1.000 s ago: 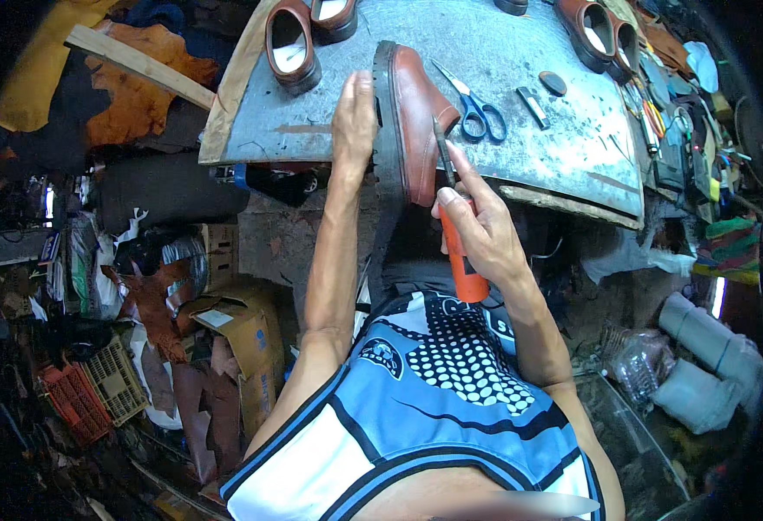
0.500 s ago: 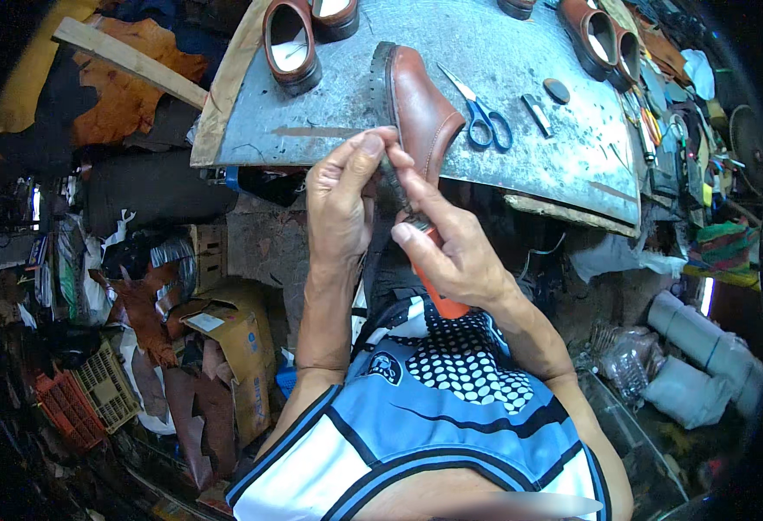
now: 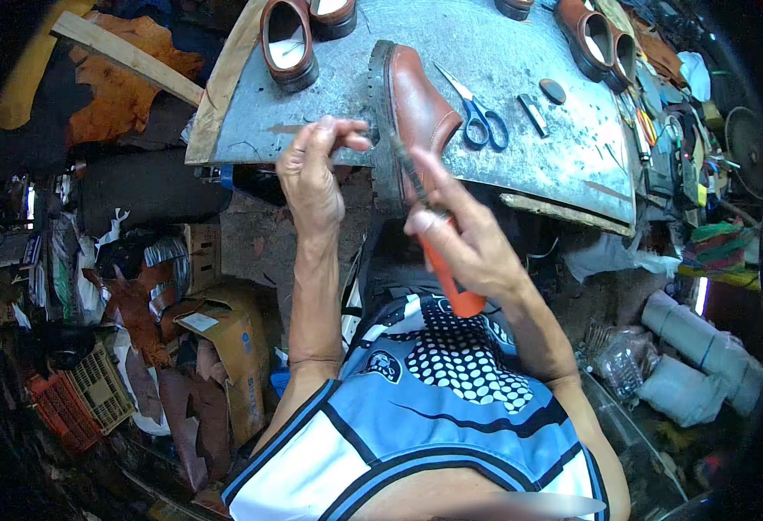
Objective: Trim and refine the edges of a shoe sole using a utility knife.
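My right hand (image 3: 464, 234) grips the orange handle of a tool (image 3: 455, 282). Its thin dark shaft points up toward a brown leather shoe (image 3: 416, 95), and what its tip is like is blurred. The shoe lies on its side with the dark sole facing left; its lower end reaches the table's near edge, partly hidden by my right hand. To the left of the sole, my left hand (image 3: 314, 178) is raised, blurred, its fingers stretched toward the shoe and the thumb apart from their tips. I see nothing held in it.
On the metal-topped table (image 3: 555, 169) lie blue-handled scissors (image 3: 481, 122), a small grey bar (image 3: 532, 115) and a dark oval piece (image 3: 552, 91). More brown shoes (image 3: 288, 43) stand at its far side. A cardboard box (image 3: 238, 365) sits lower left.
My hands have moved apart: the left went leftward off the tool's shaft, while the right shifted slightly right with the tool. More of the sole now shows between them.
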`<state>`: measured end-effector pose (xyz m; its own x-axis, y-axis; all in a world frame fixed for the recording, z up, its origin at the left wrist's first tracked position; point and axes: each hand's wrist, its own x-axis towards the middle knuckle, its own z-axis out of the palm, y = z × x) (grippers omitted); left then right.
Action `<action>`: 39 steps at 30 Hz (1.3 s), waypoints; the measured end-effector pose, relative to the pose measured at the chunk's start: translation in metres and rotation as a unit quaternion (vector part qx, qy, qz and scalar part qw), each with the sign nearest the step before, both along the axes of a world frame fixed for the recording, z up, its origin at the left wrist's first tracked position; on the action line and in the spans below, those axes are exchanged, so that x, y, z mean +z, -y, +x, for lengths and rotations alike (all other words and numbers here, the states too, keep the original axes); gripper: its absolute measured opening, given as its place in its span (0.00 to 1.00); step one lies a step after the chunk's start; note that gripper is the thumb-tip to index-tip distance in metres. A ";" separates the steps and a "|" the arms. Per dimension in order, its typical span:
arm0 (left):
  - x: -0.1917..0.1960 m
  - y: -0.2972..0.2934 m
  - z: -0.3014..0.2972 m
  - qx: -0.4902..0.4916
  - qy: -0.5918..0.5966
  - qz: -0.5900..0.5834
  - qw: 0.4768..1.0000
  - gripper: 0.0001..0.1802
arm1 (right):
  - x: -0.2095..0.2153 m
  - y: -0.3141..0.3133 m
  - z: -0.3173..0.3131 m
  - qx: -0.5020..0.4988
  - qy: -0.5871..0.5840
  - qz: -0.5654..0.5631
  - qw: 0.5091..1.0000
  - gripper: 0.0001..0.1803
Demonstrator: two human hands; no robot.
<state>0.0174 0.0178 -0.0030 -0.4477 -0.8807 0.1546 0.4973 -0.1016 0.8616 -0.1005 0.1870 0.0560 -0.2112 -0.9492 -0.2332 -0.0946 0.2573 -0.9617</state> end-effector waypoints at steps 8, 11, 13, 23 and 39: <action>-0.039 -0.023 -0.022 -0.086 0.209 -0.129 0.965 0.44 | 0.005 0.053 -0.064 0.011 -0.264 -0.048 0.963 0.34; -0.050 -0.033 -0.027 -0.075 0.214 -0.155 0.962 0.42 | 0.009 0.053 -0.066 0.036 -0.330 0.009 0.943 0.34; -0.047 -0.036 -0.026 -0.059 0.236 -0.192 0.951 0.42 | 0.013 0.053 -0.068 0.041 -0.323 0.028 0.945 0.34; -0.040 -0.036 -0.026 -0.065 0.226 -0.188 0.954 0.42 | 0.013 0.056 -0.069 0.061 -0.333 0.019 0.941 0.34; -0.042 -0.034 -0.026 -0.055 0.220 -0.200 0.953 0.42 | 0.021 0.055 -0.072 0.097 -0.351 0.049 0.930 0.34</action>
